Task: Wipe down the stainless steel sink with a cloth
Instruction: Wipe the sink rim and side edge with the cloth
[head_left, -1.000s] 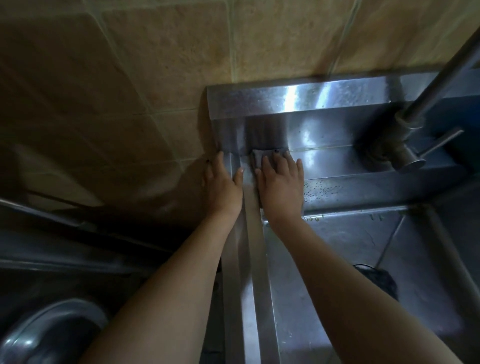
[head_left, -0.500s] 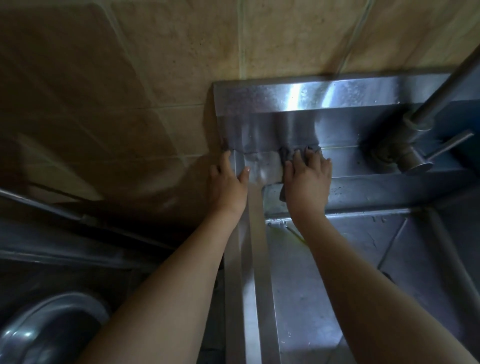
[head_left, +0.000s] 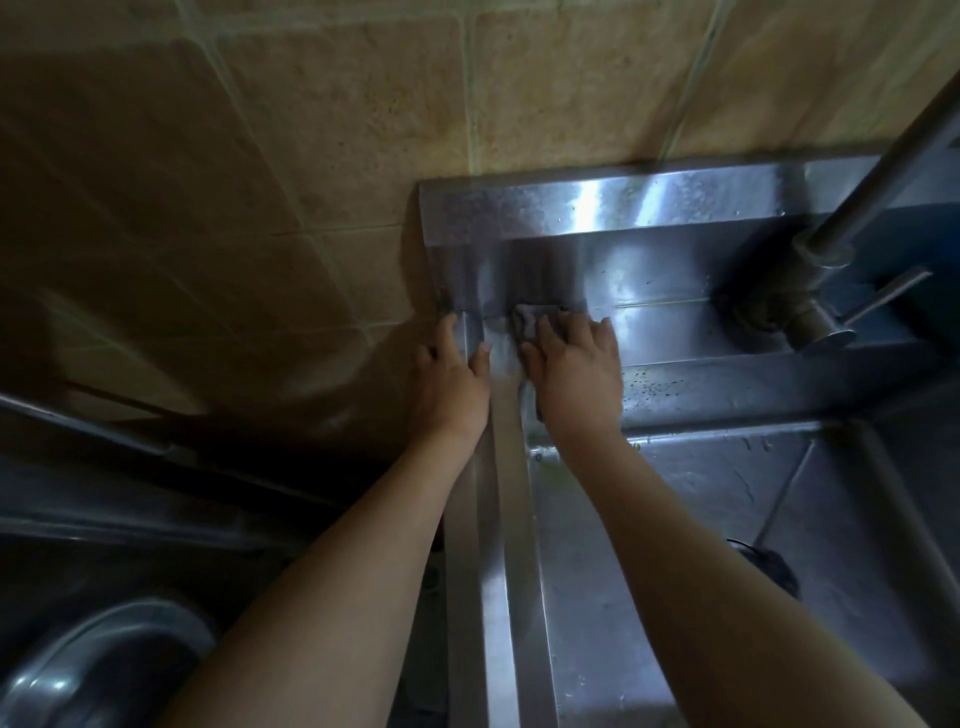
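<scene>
Corner work at the sink (head_left: 511, 499): a person presses a cloth (head_left: 527, 319) flat on the rear ledge, at the back left corner, under the right hand (head_left: 576, 374). That hand's fingers (head_left: 571, 335) lie nearly straight and slightly spread over the cloth, pushing down rather than gripping. A crumpled edge of cloth shows past the fingertips, against the steel upstand below the tiled wall (head_left: 571, 93). The left hand (head_left: 454, 382) braces on the sink's left rim just beside it, fingers extended, thumb laid across the rim, holding nothing. The wipe appears only partly done, since dark specks (head_left: 654, 387) dot the ledge between the hand and the tap (head_left: 815, 325). The next stroke likely calls for a steady sideways sweep toward the tap, with flat pressure so the cloth does not bunch or slip from under the palm.
</scene>
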